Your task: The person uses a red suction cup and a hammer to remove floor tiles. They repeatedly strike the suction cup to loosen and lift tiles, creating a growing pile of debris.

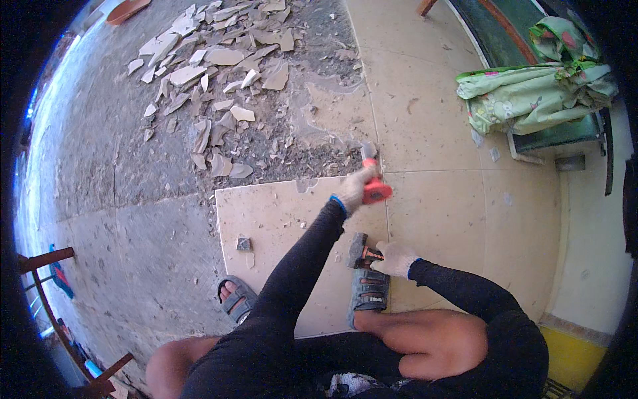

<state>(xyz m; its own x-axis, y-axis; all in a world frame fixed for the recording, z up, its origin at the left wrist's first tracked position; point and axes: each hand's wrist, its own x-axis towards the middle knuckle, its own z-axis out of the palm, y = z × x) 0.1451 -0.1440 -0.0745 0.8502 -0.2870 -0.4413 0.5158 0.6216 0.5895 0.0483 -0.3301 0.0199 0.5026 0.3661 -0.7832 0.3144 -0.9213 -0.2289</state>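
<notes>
My left hand (353, 191), in a knitted work glove, grips a cold chisel (377, 191) with a red hand guard. The chisel's metal end points away from me, at the joint beside the broken edge of a beige floor tile (341, 107); motion blur hides whether it touches. Lower down, my gloved right hand (395, 259) is closed around the black and orange handle of a club hammer (357, 251). The hammer's head is just above my sandalled right foot. A whole beige tile (284, 212), its far edge chipped, lies under my left forearm.
Broken tile shards (224, 56) lie heaped on rough mortar at the far left. A small dark block (243, 244) rests on the near tile. At right, a green printed cloth (523, 99) covers part of a dark-panelled object by the wall. Bare concrete (154, 249) extends left.
</notes>
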